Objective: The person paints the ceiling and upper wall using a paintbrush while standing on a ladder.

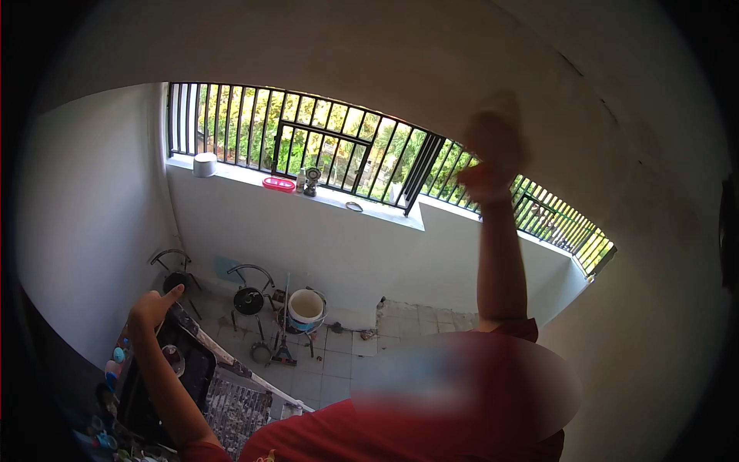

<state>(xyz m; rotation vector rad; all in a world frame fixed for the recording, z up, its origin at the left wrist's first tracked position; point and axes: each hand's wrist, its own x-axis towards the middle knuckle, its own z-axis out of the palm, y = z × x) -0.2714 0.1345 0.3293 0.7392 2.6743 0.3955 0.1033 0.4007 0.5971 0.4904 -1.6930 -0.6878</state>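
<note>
My left hand (155, 307) grips the upper end of a paint-spattered rail (219, 349), thumb pointing outward and fingers mostly hidden. Beside that arm lies a black tray (199, 369) with a small round, clear-looking item (173, 361) in it. My right hand (495, 156) is raised high in front of the upper wall (375, 63). It is motion-blurred, and a blurred pointed shape sticks up above it. Whether that shape is a held thing or fingers cannot be told.
Below are two metal-framed stools (249, 300), a white bucket (306, 306), a long-handled floor tool (284, 349) and floor tiles (338, 352). A barred window (323, 144) has a sill with a white roll (205, 166), a pink dish (279, 184) and a small fan-like device (312, 180).
</note>
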